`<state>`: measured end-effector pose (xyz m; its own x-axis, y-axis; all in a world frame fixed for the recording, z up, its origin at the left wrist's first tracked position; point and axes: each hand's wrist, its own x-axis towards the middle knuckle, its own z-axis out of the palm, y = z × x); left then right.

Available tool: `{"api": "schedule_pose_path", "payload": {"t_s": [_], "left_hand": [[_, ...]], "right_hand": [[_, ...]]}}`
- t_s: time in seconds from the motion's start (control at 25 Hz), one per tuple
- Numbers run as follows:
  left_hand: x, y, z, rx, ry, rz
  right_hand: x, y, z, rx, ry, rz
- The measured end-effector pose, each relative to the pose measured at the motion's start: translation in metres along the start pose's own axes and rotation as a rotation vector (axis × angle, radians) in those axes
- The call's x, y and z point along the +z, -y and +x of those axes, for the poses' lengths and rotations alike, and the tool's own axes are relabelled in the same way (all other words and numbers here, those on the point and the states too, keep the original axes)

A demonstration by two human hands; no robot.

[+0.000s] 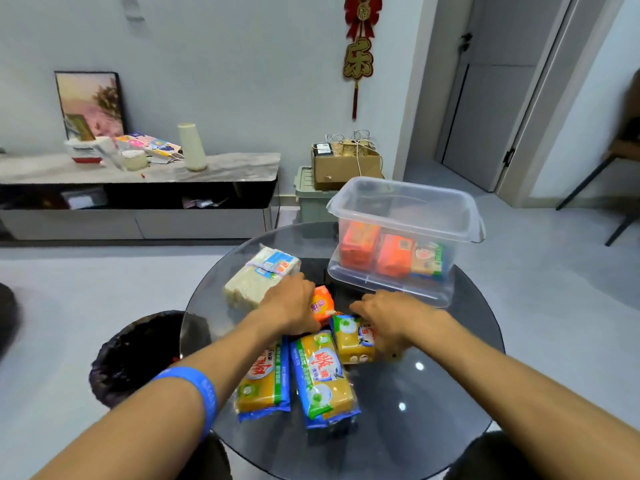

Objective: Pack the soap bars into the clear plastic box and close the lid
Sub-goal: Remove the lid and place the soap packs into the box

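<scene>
— While both hands are down among the loose soap bars, how should this pick-up be done well?

— The left hand (291, 303) lies curled over the orange bar (322, 304); if it already pinches it, I cannot tell. The right hand (388, 313) is curled on the short yellow bar (353, 337), seemingly holding its end. I think it is best to take one bar per hand, lift it straight up, and stand it upright beside the ones already inside — so the row stays tight.

— Where is the clear plastic box (408, 202)?

— At the far right of the round glass counter (433, 393), open. No lid is on it — it may be the clear piece under the box.

— How many bars?

— Inside I count three: two orange, one yellow. Outside, four: the orange one, the short yellow one, and two long yellow packs (265, 382) (322, 375). The white block (259, 278) is one more pack — soap or not, I cannot say.
</scene>
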<state>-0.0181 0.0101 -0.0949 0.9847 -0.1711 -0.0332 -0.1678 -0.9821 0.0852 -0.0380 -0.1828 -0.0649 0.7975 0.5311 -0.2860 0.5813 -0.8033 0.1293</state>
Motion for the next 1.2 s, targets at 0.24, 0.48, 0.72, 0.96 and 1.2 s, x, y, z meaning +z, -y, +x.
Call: {"api": "schedule_pose_path", "payload": {"t_s": [0.24,0.48,0.72,0.96,1.2], "left_hand": [[-0.063,-0.001,-0.002,-0.046,-0.488,-0.408],[-0.169,-0.046,0.055,-0.049,-0.516,-0.691],[-0.179,-0.110,0.144,-0.169,-0.304,-0.694],[-0.127,-0.133,0.215,-0.217,-0.057,-0.703],[-0.089,-0.130,0.222,-0.158,0.248,-0.473]], "right_hand": [[-0.019,-0.029,-0.029,0.077,-0.174,0.157],[-0.136,-0.130,-0.043,0.095,-0.533,0.056],[-0.150,-0.202,0.001,0.058,-0.343,-0.402],[-0.102,-0.241,0.040,0.024,-0.215,-0.339],[-0.093,-0.229,0.055,0.016,0.100,-0.256]]}}
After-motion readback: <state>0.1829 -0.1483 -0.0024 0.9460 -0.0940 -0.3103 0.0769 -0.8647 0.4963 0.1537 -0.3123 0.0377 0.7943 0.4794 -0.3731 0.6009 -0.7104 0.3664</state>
